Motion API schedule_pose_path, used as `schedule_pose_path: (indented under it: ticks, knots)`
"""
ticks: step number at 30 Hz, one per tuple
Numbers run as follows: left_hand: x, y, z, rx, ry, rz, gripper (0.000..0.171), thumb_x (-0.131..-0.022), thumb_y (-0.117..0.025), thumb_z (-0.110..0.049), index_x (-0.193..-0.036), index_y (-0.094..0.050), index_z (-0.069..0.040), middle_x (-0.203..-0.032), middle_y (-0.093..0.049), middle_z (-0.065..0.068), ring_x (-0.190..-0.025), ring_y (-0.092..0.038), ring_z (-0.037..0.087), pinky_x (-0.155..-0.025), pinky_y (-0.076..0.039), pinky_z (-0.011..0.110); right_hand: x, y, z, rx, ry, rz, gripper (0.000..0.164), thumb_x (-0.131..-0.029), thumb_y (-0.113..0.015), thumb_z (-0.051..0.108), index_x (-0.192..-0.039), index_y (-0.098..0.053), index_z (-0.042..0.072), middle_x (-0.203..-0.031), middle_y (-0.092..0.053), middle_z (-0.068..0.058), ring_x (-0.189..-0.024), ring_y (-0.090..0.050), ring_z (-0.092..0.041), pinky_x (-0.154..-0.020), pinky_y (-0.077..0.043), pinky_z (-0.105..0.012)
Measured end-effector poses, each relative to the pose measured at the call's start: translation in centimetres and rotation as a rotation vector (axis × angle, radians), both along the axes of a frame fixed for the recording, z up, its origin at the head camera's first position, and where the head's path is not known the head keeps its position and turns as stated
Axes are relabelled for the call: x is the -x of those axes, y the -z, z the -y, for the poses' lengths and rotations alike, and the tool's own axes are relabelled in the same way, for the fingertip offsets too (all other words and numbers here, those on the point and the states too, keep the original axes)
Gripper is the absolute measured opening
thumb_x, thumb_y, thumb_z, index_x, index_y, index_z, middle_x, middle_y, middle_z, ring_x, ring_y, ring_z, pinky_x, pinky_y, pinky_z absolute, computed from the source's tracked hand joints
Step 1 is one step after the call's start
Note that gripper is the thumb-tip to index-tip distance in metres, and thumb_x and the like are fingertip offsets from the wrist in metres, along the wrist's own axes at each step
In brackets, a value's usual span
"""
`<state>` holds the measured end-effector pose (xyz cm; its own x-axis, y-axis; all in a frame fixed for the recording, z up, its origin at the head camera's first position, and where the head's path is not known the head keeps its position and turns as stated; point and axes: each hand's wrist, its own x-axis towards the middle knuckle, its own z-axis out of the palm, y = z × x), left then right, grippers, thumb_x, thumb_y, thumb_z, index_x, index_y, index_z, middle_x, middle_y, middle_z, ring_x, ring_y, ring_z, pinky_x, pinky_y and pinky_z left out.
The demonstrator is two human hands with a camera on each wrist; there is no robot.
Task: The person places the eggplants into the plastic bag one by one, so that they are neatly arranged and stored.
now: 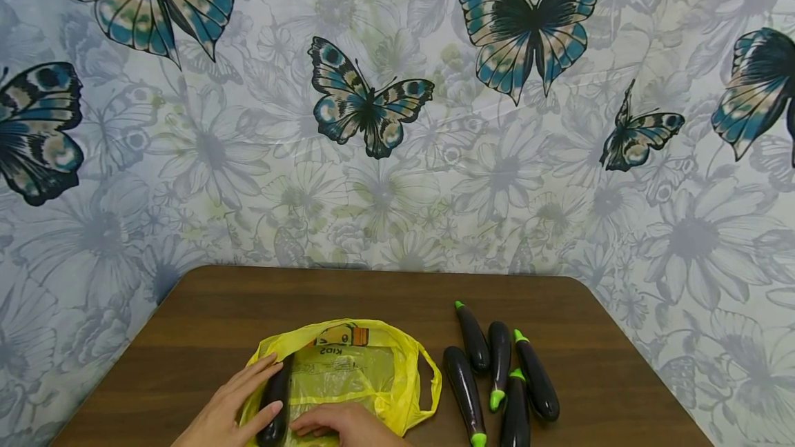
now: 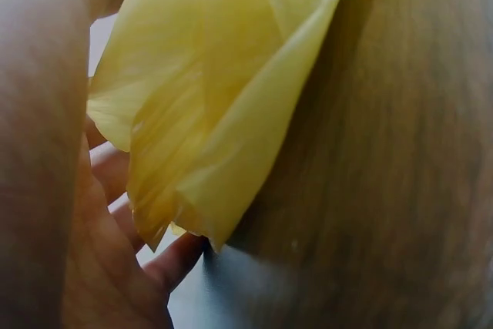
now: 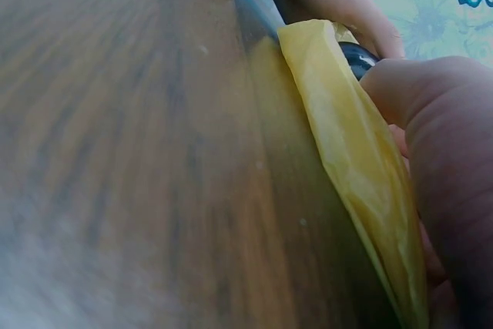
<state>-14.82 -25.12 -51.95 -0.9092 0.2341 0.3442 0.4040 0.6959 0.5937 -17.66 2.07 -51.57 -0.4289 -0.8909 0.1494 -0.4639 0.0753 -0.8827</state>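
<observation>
A yellow plastic bag [image 1: 404, 392] lies on its side with its mouth spread toward me. Along the left part of its opening rests a dark, glossy eggplant [image 1: 277, 392]. My left hand [image 1: 226, 409] is spread over it, the nearly straight fingers at its upper part and the thumb across its lower part. My right hand [image 1: 350, 425] reaches into the lower middle of the bag opening, fingers bent toward the eggplant; whether they hold anything I cannot tell. In the right wrist view, the eggplant's rounded end [image 3: 358, 59] shows between the bag and my hands.
Several more dark eggplants with bright green stem ends, one of them the upright eggplant [image 1: 473, 336], lie in a group right of the bag. The brown wooden table [image 1: 248, 292] has rounded far corners. Behind it hangs a cloth [image 1: 404, 212] printed with butterflies and flowers.
</observation>
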Motion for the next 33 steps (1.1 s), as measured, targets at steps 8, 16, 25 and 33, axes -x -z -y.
schedule_pose_path:
  ticks: [8,16,25,33]
  knots:
    - [0.2,0.2,0.1,-0.026,0.015,0.015,0.049,-0.097,-0.073,-0.028,-0.144,-0.061,-0.018,-0.150,-0.056,0.013,-0.130,-0.055,0.041,-0.090,-0.051,0.067,0.0,0.0,0.0,-0.012,0.008,0.000,0.042,-0.103,-0.064,0.013,-0.144,-0.058,0.007,-0.141,-0.065,-0.008,-0.124,-0.062,-0.001,-0.100,-0.049,-0.015]
    - [0.3,0.2,0.2,-0.035,0.044,0.026,0.051,-0.098,-0.071,-0.023,-0.147,-0.058,-0.015,-0.151,-0.053,0.017,-0.130,-0.053,0.044,-0.087,-0.049,0.069,-0.1,-0.2,-0.1,-0.015,0.009,-0.091,0.039,-0.104,-0.063,0.014,-0.143,-0.059,0.007,-0.137,-0.067,-0.009,-0.124,-0.062,-0.002,-0.099,-0.049,-0.014]
    - [0.3,0.0,0.0,-0.060,0.039,0.044,0.048,-0.099,-0.070,-0.024,-0.145,-0.060,-0.013,-0.151,-0.051,0.021,-0.129,-0.051,0.053,-0.086,-0.049,0.069,-0.5,-0.2,-0.2,-0.011,0.045,-0.264,0.031,-0.109,-0.053,0.015,-0.138,-0.062,0.008,-0.131,-0.070,-0.007,-0.117,-0.065,0.000,-0.093,-0.050,-0.011]
    - [0.4,0.2,0.0,-0.073,0.043,0.023,0.047,-0.098,-0.071,-0.021,-0.143,-0.060,-0.011,-0.150,-0.051,0.022,-0.127,-0.051,0.054,-0.084,-0.050,0.069,-1.0,0.2,-0.3,0.067,0.124,-0.401,0.027,-0.110,-0.049,0.014,-0.131,-0.067,0.011,-0.119,-0.074,-0.003,-0.104,-0.067,0.004,-0.086,-0.051,-0.009]
